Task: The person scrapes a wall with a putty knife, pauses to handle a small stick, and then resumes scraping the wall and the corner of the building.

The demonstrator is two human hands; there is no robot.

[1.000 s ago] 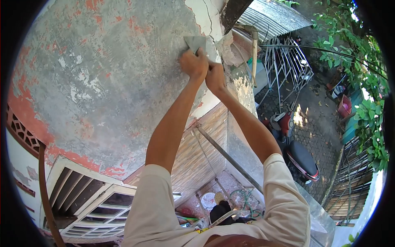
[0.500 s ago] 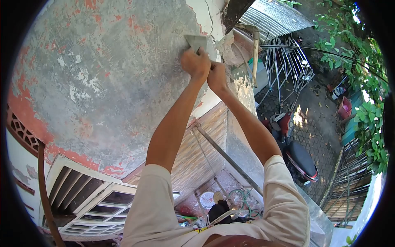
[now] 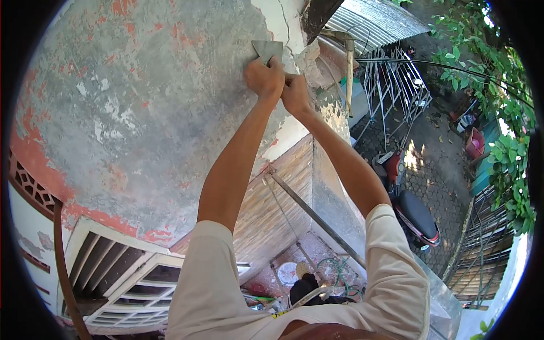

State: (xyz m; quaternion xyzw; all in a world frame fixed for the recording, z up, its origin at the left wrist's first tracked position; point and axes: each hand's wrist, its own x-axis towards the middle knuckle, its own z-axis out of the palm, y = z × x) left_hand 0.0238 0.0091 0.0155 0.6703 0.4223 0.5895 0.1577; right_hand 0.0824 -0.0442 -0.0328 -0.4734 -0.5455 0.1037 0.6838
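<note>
A scraper (image 3: 267,50) with a flat, wide metal blade rests against the patchy wall (image 3: 164,107), near the strip where grey surface meets white. My left hand (image 3: 264,77) is closed around it just below the blade, the thumb along the metal. Close beside it on the right, my right hand (image 3: 296,95) grips the handle end, most of which the fingers hide. Both arms reach up and forward. Flaking pink and white paint marks the grey wall, and a crack runs through the white strip above the blade.
White window frames (image 3: 136,292) are at lower left. A metal pole (image 3: 317,219) slants below my arms. Far below on the right stand a motorcycle (image 3: 416,215) and a folding metal gate (image 3: 394,90). Corrugated roofing (image 3: 377,22) and leafy branches (image 3: 510,170) lie beyond.
Both hands and the scraper have shifted slightly up the wall and a little left. The grip looks the same.
</note>
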